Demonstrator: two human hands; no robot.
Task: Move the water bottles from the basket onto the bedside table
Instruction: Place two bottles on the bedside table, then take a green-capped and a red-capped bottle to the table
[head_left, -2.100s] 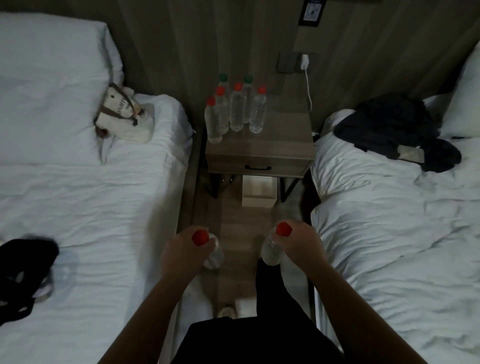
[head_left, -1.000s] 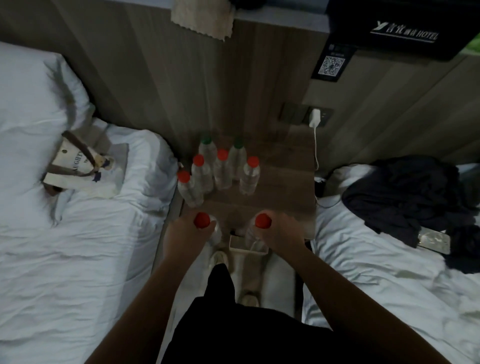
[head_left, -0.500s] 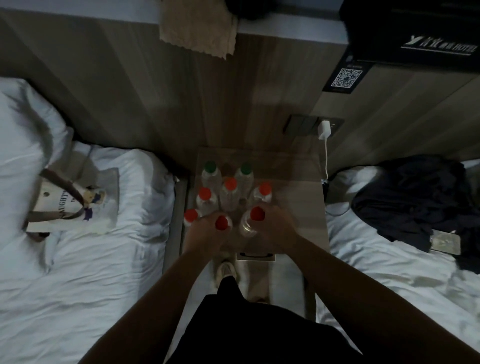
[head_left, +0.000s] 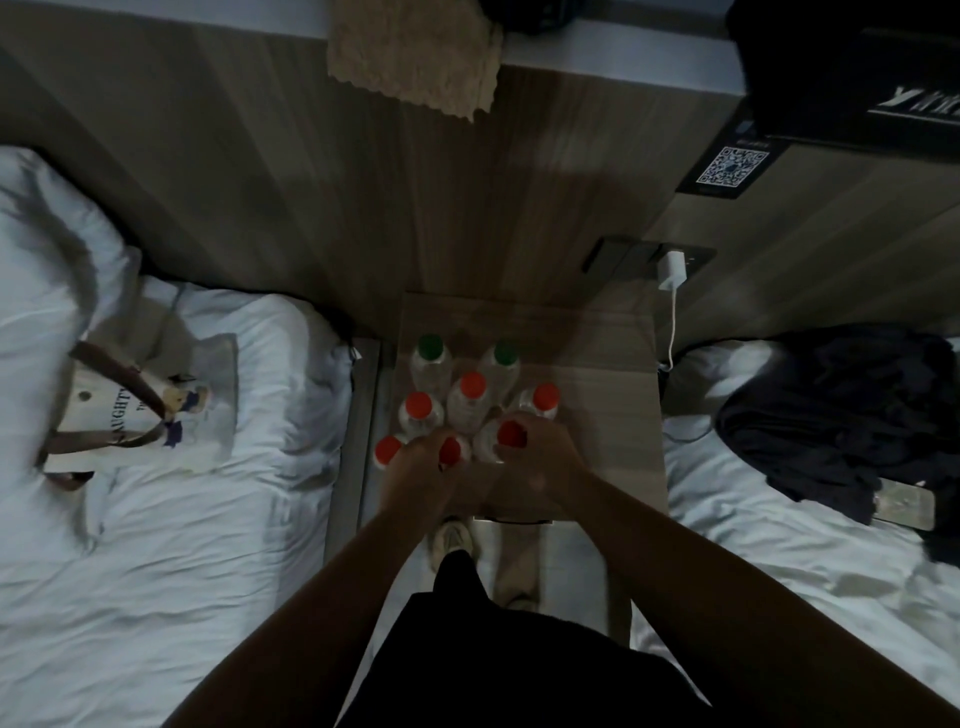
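While bending in between the left bed (head_left: 156, 571) and right bed (head_left: 779, 597), looks straight down on the table (head_left: 597, 441) set against the wood wall (head_left: 467, 208). On the right bed, heaped dark clothes (head_left: 841, 415) with a phone (head_left: 904, 503) at their edge. On the left bed, a tote (head_left: 150, 410) lying flat, contents hidden. No basket in view.

Grips one bottle in each hand: left hand (head_left: 415, 480) curled round the red-capped left bottle (head_left: 451, 451), right hand (head_left: 545, 460) curled round the red-capped right bottle (head_left: 511, 434). Both upright and low at the table's near edge, probably being set down; cannot tell if yet resting on the top. Held from the side, likely to keep caps up and to let fingers slip away without knocking neighbours.

Packed tight on the table's left half, six more bottles (head_left: 470, 410): two green-capped at the back by the wall, four red-capped in front. Apparently filled back to front, sparing any reach across standing ones. Clear plastic, fill level too dim to read. Table's right half bare.

Above the table's far right corner, a white charger (head_left: 671, 270) plugged into the wall, cord hanging past the table's edge.
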